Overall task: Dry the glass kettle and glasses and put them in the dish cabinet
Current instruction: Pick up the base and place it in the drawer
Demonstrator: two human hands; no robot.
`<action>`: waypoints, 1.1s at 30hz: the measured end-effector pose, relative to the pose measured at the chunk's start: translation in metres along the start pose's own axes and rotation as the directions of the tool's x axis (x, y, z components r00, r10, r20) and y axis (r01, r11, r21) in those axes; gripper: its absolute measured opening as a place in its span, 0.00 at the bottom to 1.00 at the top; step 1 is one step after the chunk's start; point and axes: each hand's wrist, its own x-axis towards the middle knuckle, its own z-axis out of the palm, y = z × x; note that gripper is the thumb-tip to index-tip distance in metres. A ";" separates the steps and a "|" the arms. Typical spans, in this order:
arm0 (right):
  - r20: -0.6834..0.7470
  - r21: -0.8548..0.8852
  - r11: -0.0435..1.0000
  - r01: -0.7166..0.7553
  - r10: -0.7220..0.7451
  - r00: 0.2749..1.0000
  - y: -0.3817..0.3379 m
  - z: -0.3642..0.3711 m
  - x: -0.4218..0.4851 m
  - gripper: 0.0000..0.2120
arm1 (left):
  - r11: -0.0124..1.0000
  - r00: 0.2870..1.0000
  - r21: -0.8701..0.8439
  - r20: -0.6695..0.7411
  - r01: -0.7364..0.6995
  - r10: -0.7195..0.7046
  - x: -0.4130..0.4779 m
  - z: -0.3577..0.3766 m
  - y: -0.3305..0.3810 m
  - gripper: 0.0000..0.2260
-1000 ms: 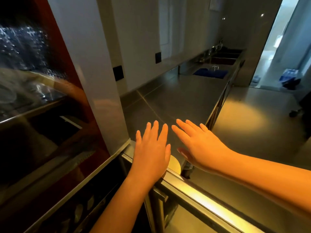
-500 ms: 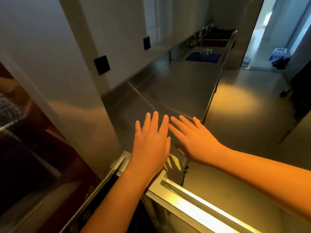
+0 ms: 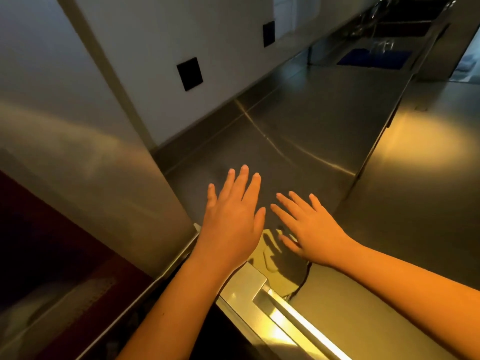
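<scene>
The view has swung off the steel-sided, dark-fronted dish cabinet [image 3: 52,255], now only at lower left, and onto the long stainless-steel worktop [image 3: 298,120]. I judge one stowing trip is over and the next pickup is ahead. The left hand [image 3: 231,219] and right hand [image 3: 309,229] remain flat, fingers spread, holding nothing above the worktop. Far off beside the sink, clear glassware [image 3: 383,45] stands faintly on a dark blue mat [image 3: 363,59], too small to identify.

This is a kitchen, probably a commercial one: a long stainless-steel bench [image 3: 298,120] runs under a pale wall [image 3: 145,35] with black sockets [image 3: 189,73], a sink [image 3: 401,29] and blue mat [image 3: 374,59] lie at the bench's far end, and a steel-sided cabinet [image 3: 104,162] stands at its near end.
</scene>
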 end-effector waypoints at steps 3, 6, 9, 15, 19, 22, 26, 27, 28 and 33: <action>-0.006 -0.001 0.999 0.050 -0.050 0.999 -0.001 0.014 0.002 0.30 | 1.000 1.000 0.003 0.002 -0.007 0.007 -0.001 0.000 0.000 0.25; 0.076 0.036 0.995 0.096 -0.098 0.992 -0.005 0.024 0.001 0.30 | 1.000 1.000 0.026 -0.005 -0.014 0.014 -0.002 -0.001 0.003 0.25; 0.134 0.103 0.987 0.124 -0.138 0.981 -0.008 0.040 0.000 0.32 | 0.999 1.000 0.052 0.003 -0.014 0.014 -0.002 -0.001 0.005 0.25; 0.185 0.200 0.972 0.121 -0.159 0.970 -0.013 0.065 -0.001 0.33 | 0.998 0.999 0.064 0.025 -0.024 0.023 -0.003 -0.003 0.008 0.25; 0.213 0.206 0.971 0.121 -0.166 0.963 -0.018 0.078 0.000 0.33 | 0.998 1.000 0.056 0.014 -0.026 0.026 -0.004 -0.002 0.008 0.25; 0.220 0.225 0.967 0.116 -0.167 0.961 -0.019 0.087 0.000 0.34 | 0.999 1.000 0.036 0.009 -0.020 0.020 -0.004 -0.002 0.007 0.25; 0.247 0.233 0.968 0.097 -0.156 0.956 -0.017 0.097 -0.002 0.42 | 1.000 1.000 0.016 0.005 -0.008 0.008 -0.004 -0.002 0.007 0.25; 0.257 0.243 0.966 0.085 -0.149 0.955 -0.017 0.099 -0.002 0.43 | 1.000 1.000 0.015 0.007 -0.006 0.006 -0.003 -0.002 0.007 0.25; 0.260 0.255 0.964 0.074 -0.142 0.955 -0.016 0.100 -0.003 0.43 | 1.000 1.000 0.014 0.009 -0.004 0.004 -0.003 -0.003 0.007 0.25; 0.302 0.301 0.953 0.021 -0.117 0.946 -0.014 0.102 -0.001 0.35 | 1.000 1.000 0.007 0.007 0.002 -0.002 -0.003 -0.002 0.008 0.25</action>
